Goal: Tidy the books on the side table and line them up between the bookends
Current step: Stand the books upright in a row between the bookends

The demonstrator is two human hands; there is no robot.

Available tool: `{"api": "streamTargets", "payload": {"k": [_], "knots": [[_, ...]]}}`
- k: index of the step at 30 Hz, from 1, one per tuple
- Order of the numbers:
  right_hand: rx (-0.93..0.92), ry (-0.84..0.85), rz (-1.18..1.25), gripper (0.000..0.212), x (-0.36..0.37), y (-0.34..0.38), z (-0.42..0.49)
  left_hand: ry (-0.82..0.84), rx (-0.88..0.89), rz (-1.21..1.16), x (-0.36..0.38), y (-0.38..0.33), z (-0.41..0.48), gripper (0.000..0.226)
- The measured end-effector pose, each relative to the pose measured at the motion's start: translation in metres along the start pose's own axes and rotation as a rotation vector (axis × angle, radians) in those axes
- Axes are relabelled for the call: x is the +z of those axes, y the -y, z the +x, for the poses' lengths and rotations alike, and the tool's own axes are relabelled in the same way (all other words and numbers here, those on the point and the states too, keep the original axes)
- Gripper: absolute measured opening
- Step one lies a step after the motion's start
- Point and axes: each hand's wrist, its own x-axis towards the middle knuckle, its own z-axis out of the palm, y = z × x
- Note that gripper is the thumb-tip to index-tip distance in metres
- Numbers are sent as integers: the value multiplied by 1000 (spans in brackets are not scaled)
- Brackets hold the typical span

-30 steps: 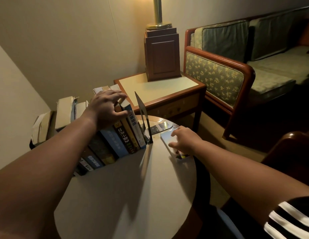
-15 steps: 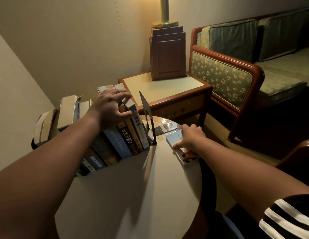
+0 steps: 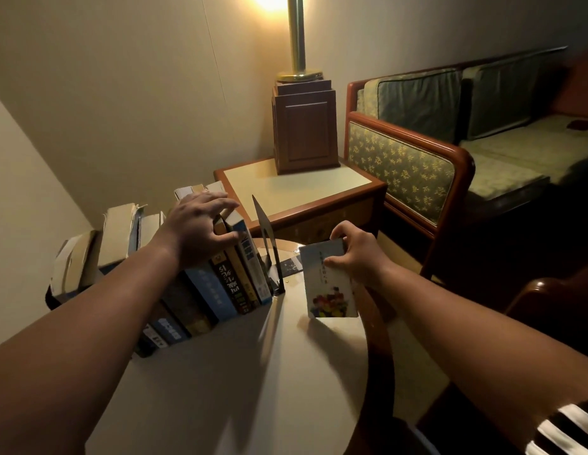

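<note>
**Small book raised off the round table**

Your right hand [image 3: 358, 257] has lifted the small book [image 3: 330, 284], fingers gripping its top corner. It now stands on end, cover facing you, right of the bookend [image 3: 269, 244]. Your left hand [image 3: 200, 231] still curls over the leaning books [image 3: 220, 290].

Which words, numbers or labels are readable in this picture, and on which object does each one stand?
No text can be read with certainty.
Black spine in the row of books: large pale characters, blurred.
Small book in the right hand: a column of characters on the cover, too small.
Near-end spines: pale labels, blurred.
</note>
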Motion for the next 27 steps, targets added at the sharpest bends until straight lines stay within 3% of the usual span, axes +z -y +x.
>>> {"api": "streamTargets", "payload": {"k": [4,6,15,20,27], "knots": [[-150,-140,-77,39,-1,3,-8,3,-7,-7,-3,-4,-1,86],[-191,-151,-122,50,3,-1,-16,-1,-5,0,-4,-4,0,86],[-153,39,-179,85,15,-11,-45,12,-6,5,-3,-4,2,84],[-330,112,-257,80,8,-8,-51,30,-9,-2,-3,-3,4,77],[-525,84,-257,77,4,18,-59,50,-30,-10,-2,-1,3,91]]}}
